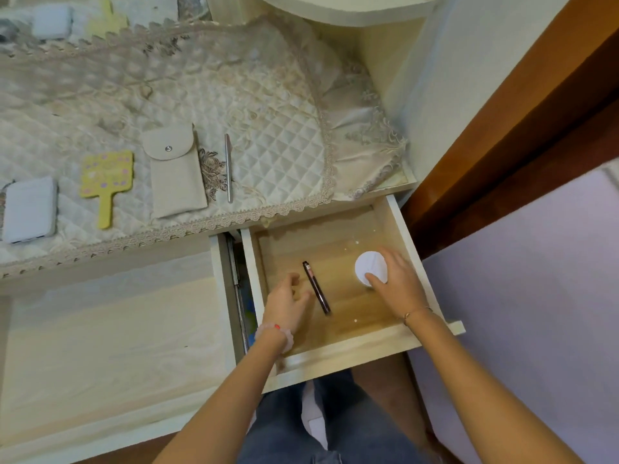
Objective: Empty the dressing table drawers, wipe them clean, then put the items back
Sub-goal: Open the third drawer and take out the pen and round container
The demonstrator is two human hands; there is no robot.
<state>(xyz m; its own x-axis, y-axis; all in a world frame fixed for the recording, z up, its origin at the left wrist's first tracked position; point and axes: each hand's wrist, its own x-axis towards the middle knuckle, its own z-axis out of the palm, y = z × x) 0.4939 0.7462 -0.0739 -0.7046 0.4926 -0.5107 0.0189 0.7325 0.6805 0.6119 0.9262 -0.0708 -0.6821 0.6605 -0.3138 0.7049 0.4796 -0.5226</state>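
Note:
The dressing table drawer (338, 354) is pulled out, its wooden floor showing. A black pen-like stick (316, 287) lies on that floor at left of centre. My left hand (287, 301) hovers just left of the stick, fingers apart, holding nothing. My right hand (397, 283) rests on a round white pad (368, 267) at the drawer's right side, thumb and fingers curled around its edge. On the quilted tabletop lie a beige snap pouch (176, 175), a silver pen (228, 167), a yellow hand mirror (106, 184) and a grey case (30, 209).
A lace-edged quilted cloth (187, 95) covers the tabletop. A second, closed drawer front (107, 316) sits left of the open one. A brown wooden door frame (502, 145) and a pale wall stand at the right. My jeans (321, 426) are below the drawer.

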